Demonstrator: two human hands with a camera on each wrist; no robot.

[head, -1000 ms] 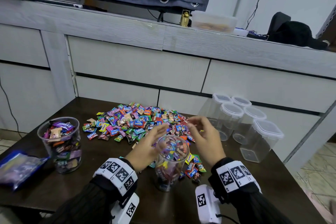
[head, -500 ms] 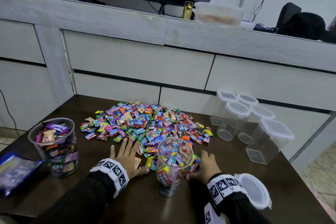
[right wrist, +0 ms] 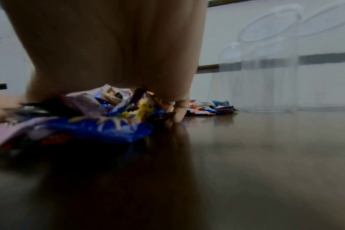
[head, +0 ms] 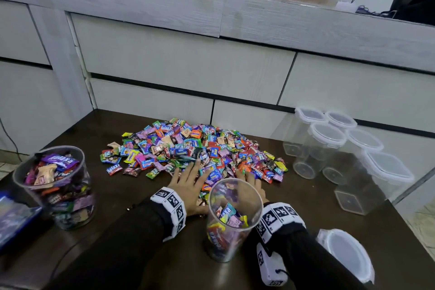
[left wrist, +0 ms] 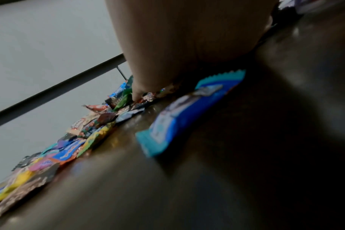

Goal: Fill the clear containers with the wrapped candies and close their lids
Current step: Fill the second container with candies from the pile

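Observation:
A heap of wrapped candies (head: 188, 148) lies mid-table. In front of it stands an open clear round container (head: 231, 219), partly filled. My left hand (head: 188, 180) lies flat on the pile's near edge, left of the container, fingers straight. My right hand (head: 249, 185) rests on the pile just behind the container and is partly seen through it. In the left wrist view the palm (left wrist: 183, 38) hovers over a blue wrapper (left wrist: 187, 115). In the right wrist view the hand (right wrist: 108, 46) cups over candies (right wrist: 100, 112), its little fingertip on the table. The loose lid (head: 346, 254) lies near right.
A wide clear jar (head: 56, 186) full of candies stands at the left, with a blue bag (head: 14, 216) beside it. Several empty lidded containers (head: 329, 148) cluster at the right, also blurred in the right wrist view (right wrist: 270, 65). Grey drawers (head: 188, 66) back the table.
Both hands came down from over the container's mouth to the table, then slid forward onto the candy pile on either side of the container.

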